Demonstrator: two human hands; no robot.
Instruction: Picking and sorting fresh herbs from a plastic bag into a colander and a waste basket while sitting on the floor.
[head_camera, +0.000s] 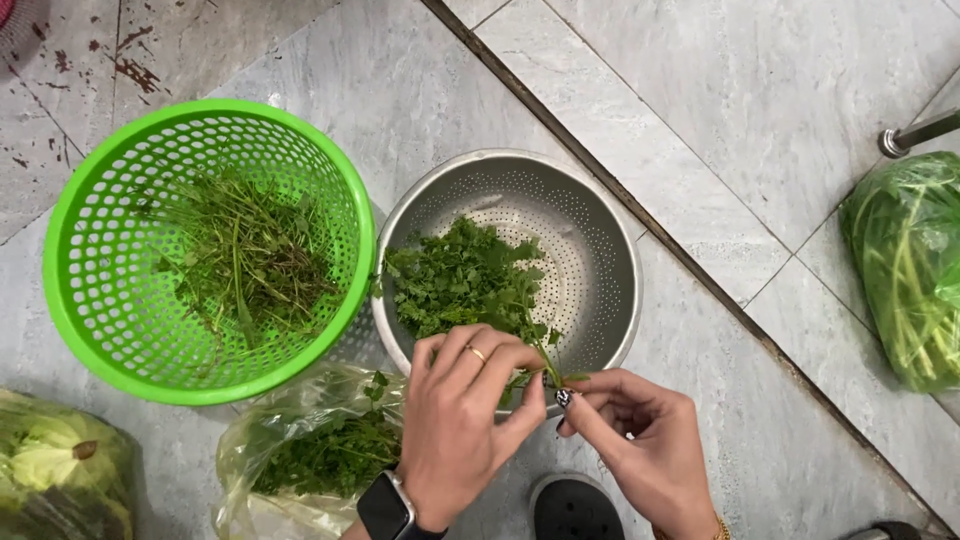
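Seen from above: grey marbled floor tiles (800, 90), smooth, crossed by a dark seam.

Left hand (462, 420), ring on one finger, dark smartwatch (387, 508) at the wrist, fingers curled shut around a small leafy herb sprig (545, 360). Right hand (640, 440), painted nails, thumb and forefinger pinched closed on the sprig's thin stem, just beside the left fingertips. Both grips meeting over the near rim of the steel colander (600, 250), the sprig held between them and reaching up toward the pile inside.

Colander round, matte metal, perforated with fine holes; inside, a heap of frilly green picked leaves (460, 275), lying just beyond the left hand's knuckles.

Touching it on the left, a bright green plastic basket (90, 220), round, with larger oval holes, holding a tangle of thin stems (240, 260).

Below the basket, near the left wrist, a crinkled clear plastic bag of herbs (310, 450). At the lower-left corner, another bag with pale green vegetables (60, 470). Far right, well apart, a glossy bag of long green stalks (910, 270), with a metal leg (915, 132) above it. Dark sandal (572, 508) between the wrists.
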